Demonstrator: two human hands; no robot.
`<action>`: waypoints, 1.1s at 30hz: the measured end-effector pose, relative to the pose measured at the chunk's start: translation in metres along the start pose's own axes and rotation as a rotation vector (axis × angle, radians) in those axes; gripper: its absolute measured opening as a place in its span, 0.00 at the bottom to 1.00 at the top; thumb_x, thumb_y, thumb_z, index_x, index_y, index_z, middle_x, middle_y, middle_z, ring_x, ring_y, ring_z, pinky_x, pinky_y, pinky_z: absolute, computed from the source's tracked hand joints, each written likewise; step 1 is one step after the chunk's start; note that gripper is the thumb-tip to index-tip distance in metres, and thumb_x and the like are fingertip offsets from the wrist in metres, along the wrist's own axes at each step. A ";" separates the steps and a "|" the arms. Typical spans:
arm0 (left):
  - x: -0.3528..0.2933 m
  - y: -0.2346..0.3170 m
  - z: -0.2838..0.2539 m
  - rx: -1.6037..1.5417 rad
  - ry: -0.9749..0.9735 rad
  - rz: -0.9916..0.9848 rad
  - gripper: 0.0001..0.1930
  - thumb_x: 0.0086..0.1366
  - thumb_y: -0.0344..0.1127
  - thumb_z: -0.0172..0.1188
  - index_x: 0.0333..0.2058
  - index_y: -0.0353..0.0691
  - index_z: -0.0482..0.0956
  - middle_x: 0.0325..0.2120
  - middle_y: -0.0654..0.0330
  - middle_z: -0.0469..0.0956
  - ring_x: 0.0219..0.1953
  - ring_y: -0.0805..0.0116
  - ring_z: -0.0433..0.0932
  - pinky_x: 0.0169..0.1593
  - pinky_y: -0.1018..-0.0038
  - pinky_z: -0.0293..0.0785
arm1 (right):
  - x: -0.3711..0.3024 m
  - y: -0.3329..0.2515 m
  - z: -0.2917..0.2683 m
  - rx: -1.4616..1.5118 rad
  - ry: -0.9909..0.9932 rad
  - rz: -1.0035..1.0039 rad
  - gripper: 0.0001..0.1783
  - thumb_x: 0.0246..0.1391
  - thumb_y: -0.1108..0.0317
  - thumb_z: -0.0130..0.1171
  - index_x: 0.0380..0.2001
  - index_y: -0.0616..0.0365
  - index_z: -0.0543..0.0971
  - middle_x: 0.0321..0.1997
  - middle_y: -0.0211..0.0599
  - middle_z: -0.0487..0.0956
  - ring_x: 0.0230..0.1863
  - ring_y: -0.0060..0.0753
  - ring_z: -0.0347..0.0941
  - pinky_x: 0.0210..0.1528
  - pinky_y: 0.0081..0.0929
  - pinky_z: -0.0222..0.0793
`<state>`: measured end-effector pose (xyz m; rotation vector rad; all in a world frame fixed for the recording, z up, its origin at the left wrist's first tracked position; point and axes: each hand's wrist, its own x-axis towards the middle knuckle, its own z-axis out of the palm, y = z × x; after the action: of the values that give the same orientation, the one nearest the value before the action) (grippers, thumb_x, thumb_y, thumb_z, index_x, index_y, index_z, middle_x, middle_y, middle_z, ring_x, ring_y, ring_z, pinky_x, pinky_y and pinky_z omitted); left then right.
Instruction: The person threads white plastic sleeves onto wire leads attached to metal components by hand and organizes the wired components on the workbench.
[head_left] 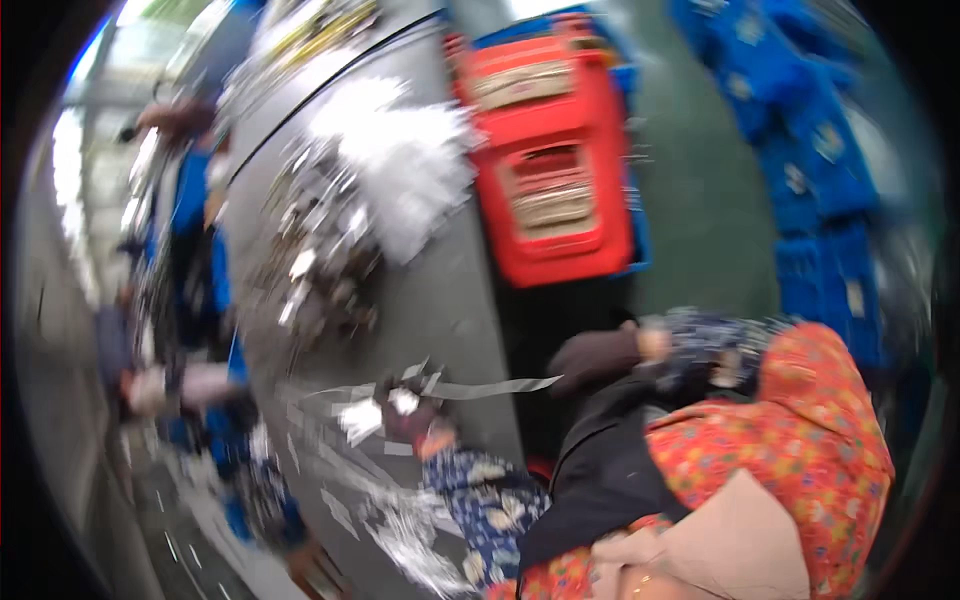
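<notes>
Motion blurs the whole picture. My left hand, in a dark glove, is over the grey table, fingers bent round a small shiny white piece. From beside it a thin pale strip stretches across the table's edge to the fingertips of my right hand. That hand, also in a dark glove, has its fingers together at the strip's end, beyond the table's edge. More shiny clear-and-white pieces lie near my left forearm. What the pieces are is too smeared to tell.
A heap of silvery parts and white plastic pieces covers the table further off. A red crate stands beside the table, over blue ones. Blue crates line the right. Co-workers' arms show across the table at left.
</notes>
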<state>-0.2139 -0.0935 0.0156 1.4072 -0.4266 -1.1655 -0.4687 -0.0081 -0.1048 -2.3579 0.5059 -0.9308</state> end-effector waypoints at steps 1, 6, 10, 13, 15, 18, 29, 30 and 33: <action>0.009 0.003 -0.011 -0.030 0.036 -0.042 0.11 0.63 0.42 0.58 0.29 0.40 0.76 0.24 0.61 0.74 0.29 0.67 0.73 0.35 0.71 0.72 | -0.023 -0.006 -0.020 0.092 -0.122 0.195 0.11 0.47 0.67 0.57 0.36 0.57 0.78 0.27 0.46 0.72 0.32 0.46 0.73 0.31 0.39 0.68; 0.056 0.046 -0.062 -0.201 0.116 0.286 0.14 0.66 0.43 0.54 0.33 0.36 0.77 0.26 0.57 0.76 0.27 0.65 0.75 0.33 0.71 0.72 | -0.074 -0.063 -0.069 0.465 -0.122 1.472 0.11 0.44 0.64 0.59 0.20 0.62 0.77 0.15 0.32 0.70 0.18 0.21 0.65 0.21 0.27 0.63; 0.056 0.081 -0.074 -0.150 0.215 0.372 0.16 0.68 0.46 0.52 0.33 0.36 0.76 0.22 0.58 0.76 0.23 0.66 0.75 0.27 0.74 0.73 | -0.079 -0.075 -0.074 0.464 -0.055 1.437 0.12 0.44 0.64 0.59 0.25 0.64 0.78 0.18 0.40 0.73 0.23 0.25 0.66 0.28 0.30 0.64; 0.042 0.105 -0.070 -0.192 0.283 0.419 0.16 0.68 0.46 0.52 0.33 0.38 0.76 0.22 0.60 0.76 0.22 0.66 0.75 0.27 0.74 0.74 | -0.082 -0.070 -0.073 0.461 -0.063 1.379 0.11 0.45 0.64 0.59 0.25 0.64 0.77 0.18 0.37 0.71 0.22 0.24 0.65 0.27 0.30 0.64; 0.040 0.115 -0.074 -0.229 0.307 0.461 0.15 0.67 0.46 0.52 0.34 0.39 0.76 0.22 0.60 0.76 0.22 0.66 0.75 0.27 0.73 0.74 | -0.084 -0.066 -0.072 0.381 -0.080 1.351 0.11 0.45 0.65 0.60 0.24 0.64 0.77 0.18 0.35 0.71 0.21 0.25 0.66 0.26 0.28 0.63; 0.055 0.117 -0.102 -0.249 0.296 0.546 0.12 0.65 0.44 0.57 0.36 0.40 0.76 0.27 0.63 0.79 0.26 0.69 0.78 0.30 0.72 0.78 | -0.084 -0.064 -0.074 0.356 -0.089 1.462 0.11 0.44 0.65 0.60 0.24 0.64 0.76 0.19 0.35 0.71 0.23 0.26 0.67 0.26 0.29 0.64; -0.029 0.012 -0.037 0.931 -0.314 0.463 0.12 0.62 0.26 0.58 0.45 0.35 0.76 0.30 0.60 0.79 0.32 0.68 0.78 0.38 0.74 0.77 | -0.058 -0.066 -0.059 0.415 -0.101 1.203 0.14 0.46 0.63 0.60 0.26 0.65 0.77 0.24 0.38 0.72 0.28 0.27 0.69 0.31 0.29 0.65; -0.043 -0.003 -0.024 0.497 -0.422 0.119 0.14 0.63 0.29 0.58 0.47 0.35 0.75 0.30 0.60 0.79 0.33 0.68 0.77 0.39 0.75 0.76 | -0.055 -0.064 -0.056 0.424 -0.125 1.209 0.14 0.47 0.63 0.60 0.27 0.65 0.77 0.25 0.38 0.72 0.28 0.26 0.68 0.32 0.30 0.65; -0.047 -0.004 -0.035 0.723 -0.386 0.211 0.20 0.64 0.38 0.59 0.51 0.35 0.71 0.29 0.58 0.79 0.32 0.65 0.77 0.39 0.71 0.76 | -0.039 -0.057 -0.051 0.478 -0.114 1.146 0.14 0.48 0.62 0.60 0.29 0.65 0.77 0.26 0.37 0.73 0.28 0.25 0.68 0.32 0.29 0.66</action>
<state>-0.2066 -0.0363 0.0236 1.6789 -1.3390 -1.1561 -0.5242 0.0383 -0.0588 -1.3085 1.2240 -0.2968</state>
